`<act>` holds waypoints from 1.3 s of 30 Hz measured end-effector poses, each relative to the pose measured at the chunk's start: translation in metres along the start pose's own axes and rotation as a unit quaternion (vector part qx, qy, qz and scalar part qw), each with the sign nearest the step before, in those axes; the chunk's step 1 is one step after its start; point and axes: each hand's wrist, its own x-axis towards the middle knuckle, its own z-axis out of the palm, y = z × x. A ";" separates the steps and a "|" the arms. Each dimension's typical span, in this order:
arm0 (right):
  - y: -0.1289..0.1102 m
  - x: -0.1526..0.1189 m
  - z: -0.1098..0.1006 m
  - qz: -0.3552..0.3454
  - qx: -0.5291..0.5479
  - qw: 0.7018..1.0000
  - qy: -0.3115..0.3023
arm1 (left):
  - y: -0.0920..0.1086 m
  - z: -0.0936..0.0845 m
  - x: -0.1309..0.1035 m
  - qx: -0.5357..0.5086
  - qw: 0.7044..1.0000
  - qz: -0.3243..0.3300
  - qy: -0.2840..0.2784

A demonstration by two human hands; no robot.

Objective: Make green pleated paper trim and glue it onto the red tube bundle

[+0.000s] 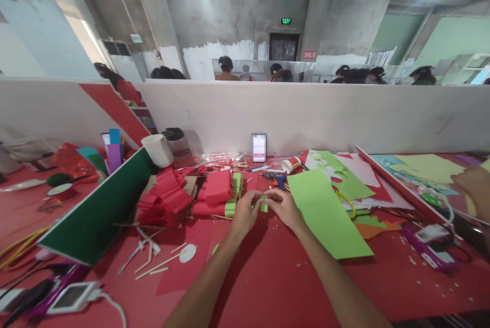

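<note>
Both hands meet over the middle of the red table (268,277). Between their fingertips is a small green paper piece (264,206). My left hand (248,209) pinches it from the left, and my right hand (284,206) pinches it from the right. Just left of my left hand lie red folded paper (219,187) and green strips (236,190). A large green sheet (327,216) lies right of my right hand. Behind the hands is a blue glue gun (280,180).
A green board (95,210) and a red-edged divider (406,185) flank the work area. Wooden sticks (161,265) and a white disc (187,253) lie front left. A phone (259,148) stands at the back. Another person's hand (472,185) is far right.
</note>
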 end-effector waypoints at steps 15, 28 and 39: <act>0.007 -0.001 -0.002 -0.026 -0.052 0.998 0.015 | 0.001 0.000 0.001 -0.006 1.000 -0.005 -0.022; 0.007 -0.002 -0.001 -0.011 -0.029 0.999 0.024 | 0.003 -0.002 -0.001 0.009 0.999 -0.019 -0.024; 0.001 -0.006 0.010 -0.025 -0.066 0.997 0.018 | 0.002 -0.004 -0.002 0.087 0.996 -0.009 0.008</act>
